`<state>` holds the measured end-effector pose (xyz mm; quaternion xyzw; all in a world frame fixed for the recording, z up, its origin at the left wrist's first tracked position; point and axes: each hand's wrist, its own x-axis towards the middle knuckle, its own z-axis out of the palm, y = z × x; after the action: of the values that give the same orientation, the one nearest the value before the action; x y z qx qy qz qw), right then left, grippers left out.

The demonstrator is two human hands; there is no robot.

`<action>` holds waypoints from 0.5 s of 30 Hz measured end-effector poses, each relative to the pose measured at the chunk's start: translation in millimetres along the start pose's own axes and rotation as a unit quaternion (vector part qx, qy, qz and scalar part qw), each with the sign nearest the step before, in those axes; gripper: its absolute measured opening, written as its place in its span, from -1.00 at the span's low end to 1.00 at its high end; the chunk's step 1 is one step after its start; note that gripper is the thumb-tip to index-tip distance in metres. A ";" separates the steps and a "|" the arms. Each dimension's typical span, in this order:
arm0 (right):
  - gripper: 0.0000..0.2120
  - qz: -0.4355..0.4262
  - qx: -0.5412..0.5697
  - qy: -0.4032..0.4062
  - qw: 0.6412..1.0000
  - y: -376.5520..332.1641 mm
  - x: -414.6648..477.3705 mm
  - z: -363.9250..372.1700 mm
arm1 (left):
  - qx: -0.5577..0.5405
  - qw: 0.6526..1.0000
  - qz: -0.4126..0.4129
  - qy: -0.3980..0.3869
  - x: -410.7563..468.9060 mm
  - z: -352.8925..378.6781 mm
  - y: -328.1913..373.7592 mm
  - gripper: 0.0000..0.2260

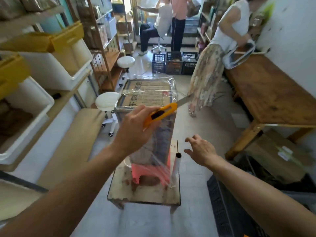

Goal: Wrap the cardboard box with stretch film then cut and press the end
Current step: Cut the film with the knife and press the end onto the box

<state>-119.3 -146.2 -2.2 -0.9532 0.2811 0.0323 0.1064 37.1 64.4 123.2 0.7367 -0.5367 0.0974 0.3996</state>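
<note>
A tall cardboard box wrapped in clear stretch film stands on a pink plastic stool, which rests on a low worn table. My left hand is shut on a yellow utility knife in front of the box's near face, its long blade out and pointing right past the box's top corner. The film roll stands upright on the table at the box's right side, film stretched from it to the box. My right hand hovers just right of the roll's top, fingers spread, holding nothing.
A wooden bench runs along the right wall, where a person in a floral skirt stands. Shelves with white and yellow bins line the left. Two white stools and dark crates stand beyond the box. A black crate sits near right.
</note>
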 end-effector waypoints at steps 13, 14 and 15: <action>-0.71 -0.046 0.055 0.021 0.997 -64.3 -6.5 -45.2 | 0.160 0.974 -0.105 -0.120 101.0 20.5 -58.6 -0.71; -0.73 -0.052 0.057 0.013 0.997 -68.6 -6.9 -41.3 | 0.147 0.976 -0.110 -0.115 100.3 22.4 -60.9 -0.70; -0.74 -0.056 0.056 0.004 0.997 -72.7 -7.7 -36.6 | 0.140 0.978 -0.112 -0.109 99.1 23.1 -61.7 -0.67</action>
<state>-86.2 -90.6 47.8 -0.9603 0.2286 0.0063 0.1600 124.3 -15.8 134.7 0.8471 -0.4720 0.0454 0.2399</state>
